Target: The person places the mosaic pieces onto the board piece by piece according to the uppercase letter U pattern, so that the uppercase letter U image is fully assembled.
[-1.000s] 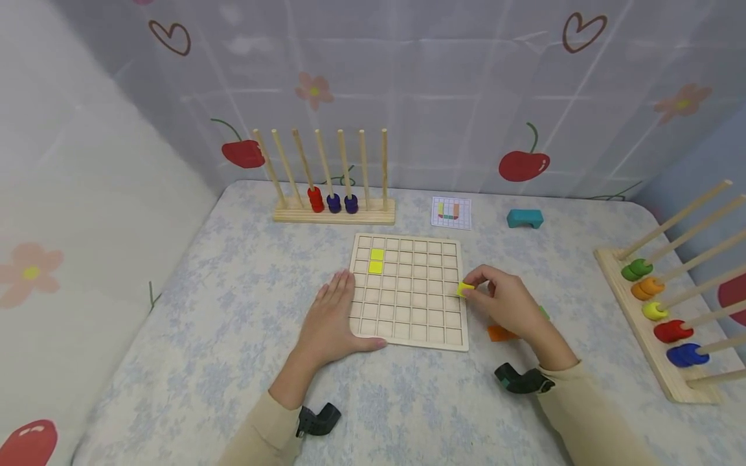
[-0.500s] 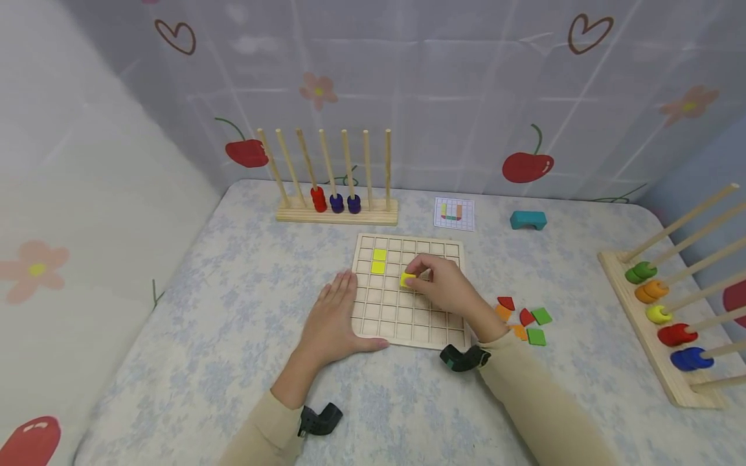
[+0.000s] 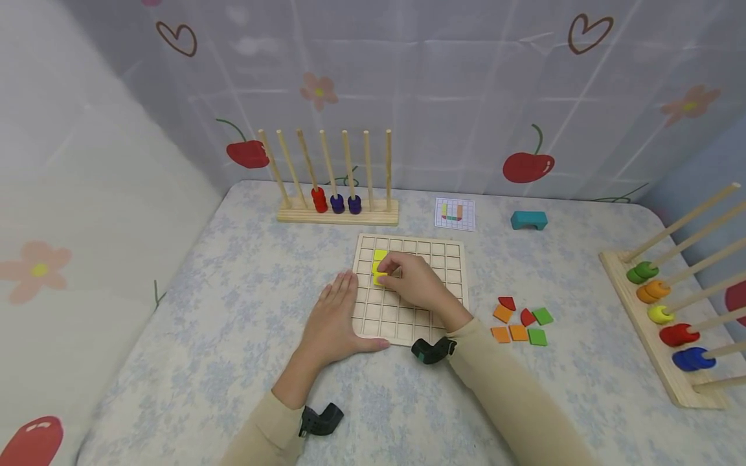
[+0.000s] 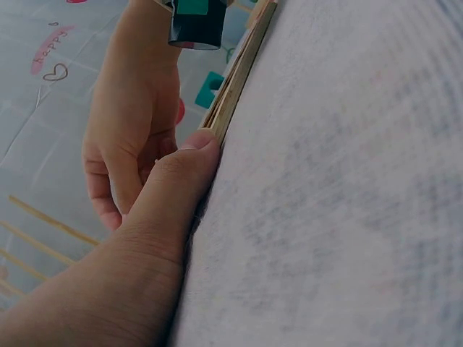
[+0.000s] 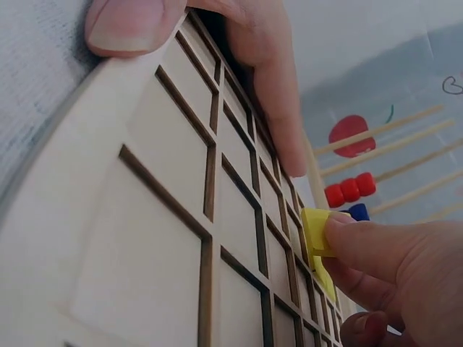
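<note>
A pale wooden grid board lies on the table. My left hand rests at its left side, fingers straight along the edge and thumb along the near edge. In the left wrist view the thumb touches the board's corner. Between thumb and fingers, my right hand pinches a yellow square tile over the second column. This tile stands tilted at the grid in the right wrist view. Just beyond it, yellow tiles sit in the same column, partly hidden by my fingers.
Several orange, red and green tiles lie right of the board. Behind it stand a peg rack with red and blue beads, a pattern card and a teal arch block. Another bead rack stands at the far right.
My right hand has carried the yellow tile leftward from the board's right edge to the second column, uncovering the loose tiles at right. My left hand has stayed in place.
</note>
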